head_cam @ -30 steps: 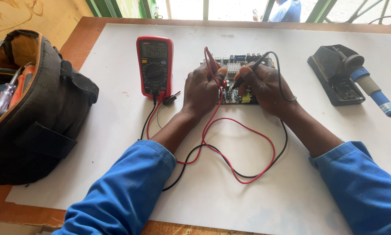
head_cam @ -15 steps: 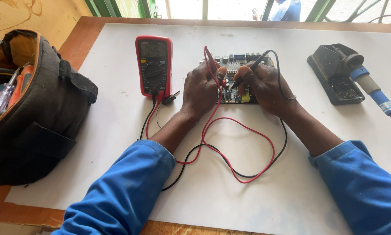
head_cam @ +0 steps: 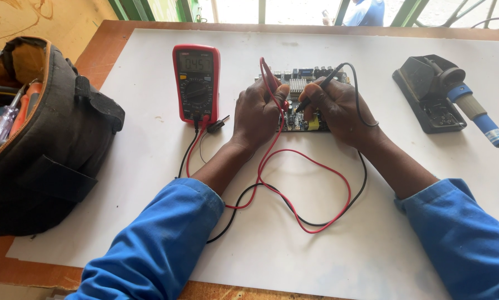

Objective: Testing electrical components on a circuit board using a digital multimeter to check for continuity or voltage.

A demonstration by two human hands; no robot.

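Fingers of the left hand (head_cam: pixel 259 111) pinch the red probe (head_cam: pixel 269 78) over the circuit board (head_cam: pixel 305 103); right hand (head_cam: pixel 338 108) pinches the black probe (head_cam: pixel 316 93), tip on the board.

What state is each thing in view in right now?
Multimeter: lying flat, display lit, both leads plugged in.
Red probe: held in left hand, tip on circuit board.
Black probe: held in right hand, tip on board.
Soldering iron: resting in its stand.
Tool bag: unzipped, tools showing.
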